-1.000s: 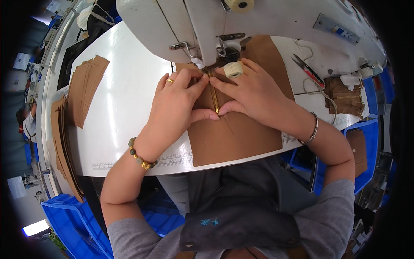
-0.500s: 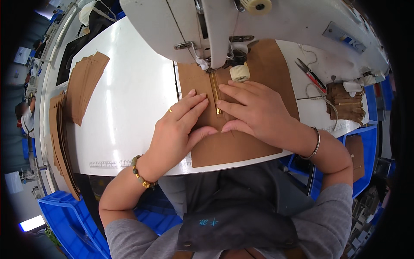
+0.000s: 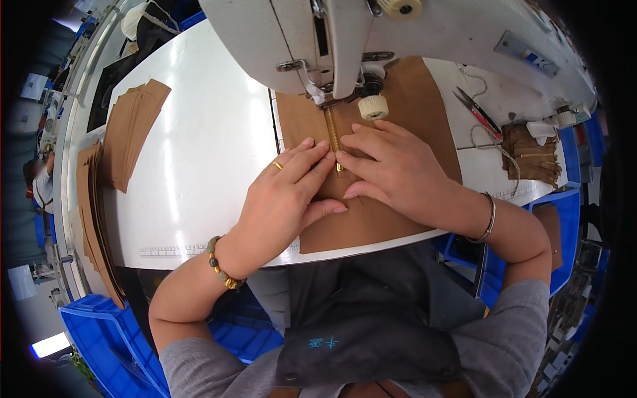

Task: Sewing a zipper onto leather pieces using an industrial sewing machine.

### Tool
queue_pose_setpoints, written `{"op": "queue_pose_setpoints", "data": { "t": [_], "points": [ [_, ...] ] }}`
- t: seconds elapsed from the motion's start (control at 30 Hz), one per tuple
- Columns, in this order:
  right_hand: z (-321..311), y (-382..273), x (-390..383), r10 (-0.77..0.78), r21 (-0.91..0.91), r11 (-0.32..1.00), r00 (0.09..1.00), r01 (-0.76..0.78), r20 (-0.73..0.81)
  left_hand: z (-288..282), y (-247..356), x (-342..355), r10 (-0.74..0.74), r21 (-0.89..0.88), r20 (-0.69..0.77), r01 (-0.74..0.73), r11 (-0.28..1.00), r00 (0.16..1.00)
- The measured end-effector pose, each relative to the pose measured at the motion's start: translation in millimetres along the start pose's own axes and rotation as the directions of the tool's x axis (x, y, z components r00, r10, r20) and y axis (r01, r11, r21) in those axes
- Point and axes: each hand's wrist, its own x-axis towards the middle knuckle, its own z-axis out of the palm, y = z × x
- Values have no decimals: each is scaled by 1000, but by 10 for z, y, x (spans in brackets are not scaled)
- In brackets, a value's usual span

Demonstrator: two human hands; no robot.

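Note:
A brown fabric panel (image 3: 391, 222) lies flat under the head of a white sewing machine (image 3: 451, 40). Down its middle runs a gold metal zipper (image 3: 334, 132), whose pull sits at the near end and whose far end reaches the presser foot (image 3: 325, 99). My left hand (image 3: 285, 192) rests on the panel to the left of the zipper, fingertips beside it and fingers stretched out. On the other side, my right hand (image 3: 395, 166) presses the cloth with spread fingers, its fingertips close to the zipper pull. Neither hand grips anything.
Brown fabric pieces (image 3: 133, 132) lie stacked at the left, with another stack (image 3: 89, 212) at the table edge. At the right are red-and-black thread snips (image 3: 479, 114) and a bundle of brown zippers (image 3: 531, 156). Blue bins (image 3: 109, 338) stand below the table.
The panel has shifted slightly away from me under the presser foot. My left hand has slid right, closer to the zipper; my right hand has moved little.

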Motion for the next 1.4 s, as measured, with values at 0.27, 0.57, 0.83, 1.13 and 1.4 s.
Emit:
{"op": "queue_pose_setpoints", "data": {
  "t": [0.27, 0.57, 0.83, 1.13, 1.4],
  "points": [
    [48, 102, 70, 33, -51, 998, 999, -33, 5, 8, -109, 124, 5, -4, -23, -5, 1000, 1000],
    [124, 287, 206, 54, -70, 996, 995, -60, -87, 59, -271, 300, -30, -7, -73, 30, 1000, 997],
    [50, 210, 185, -52, -117, 992, 997, 44, -60, 45, -312, 290, -16, -52, -145, 8, 999, 989],
    [69, -85, 62, -350, -115, 931, 937, 346, -8, -127, -413, 247, -424, -654, -120, 250, 714, 898],
    [-131, 62, 80, -37, -21, 999, 970, 33, -240, -500, -629, 268, -467, -205, 171, 495, 844, 867]
  ]
}}
